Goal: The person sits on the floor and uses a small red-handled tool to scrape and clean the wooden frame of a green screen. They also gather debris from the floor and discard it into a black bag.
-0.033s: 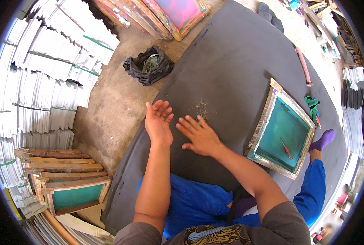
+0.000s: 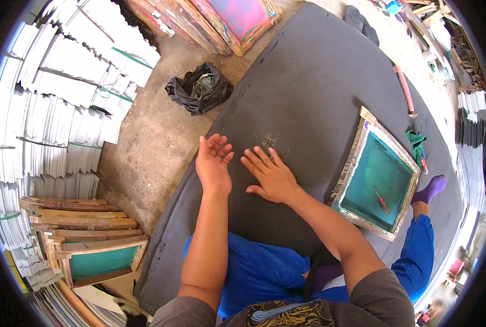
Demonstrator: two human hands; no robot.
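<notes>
My left hand is open at the left edge of the black mat. Its palm is turned up and inward, fingers loosely curled, nothing in it. Flat and palm down, my right hand has its fingers spread over the mat. Its fingertips reach a small heap of thin, stringy scraps, covering the near part of it. To the right lies a screen-printing frame with worn wooden sides and green mesh. A red-handled screwdriver rests on that mesh.
On the floor beyond the mat's left edge sits a black plastic bag. Stacked white sheets and wooden frames line the left. A hammer and green cloth lie at the right, near my purple-socked foot.
My right hand has shifted slightly to the right and toward the heap, and the scraps' outline has changed a little. The left hand has barely moved.
</notes>
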